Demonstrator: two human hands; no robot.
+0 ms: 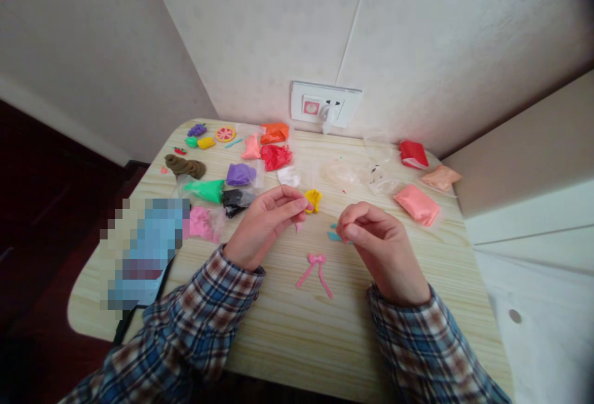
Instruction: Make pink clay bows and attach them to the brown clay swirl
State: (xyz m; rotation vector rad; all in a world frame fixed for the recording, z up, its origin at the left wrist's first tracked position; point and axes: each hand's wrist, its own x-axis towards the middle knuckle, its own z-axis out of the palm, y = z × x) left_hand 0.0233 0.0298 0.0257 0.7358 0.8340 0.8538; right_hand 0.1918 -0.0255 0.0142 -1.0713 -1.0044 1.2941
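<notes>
From where I stand, both bare hands are up over the table [278, 348], and the work looks to be at a fine, fingertip stage with small bits of clay. The left hand [271, 224] has its thumb and forefinger drawn together just beside the yellow clay [317, 205]; I cannot tell whether a tiny bit is pinched there. The right hand [385, 246] is curled, thumb close to the forefinger, partly in front of the blue pieces [333, 236]; whether it grasps anything, I cannot tell either.

The pink bow [317, 259] lies flat on the table, between the hands and nearer the person, its two thin tails spread apart and neither hand touching it. A pink scrap [298, 228] sits just below the left fingertips.

Off to the left are the green bag [208, 190], the black bag [234, 202] and the pink bag [202, 223]; the salmon bag [417, 204] is over to the right.

As I judge it, any move from here calls for a light pinch and steady wrists, since pieces so thin could stretch or flatten, and for keeping both cuffs off the bow's tails
</notes>
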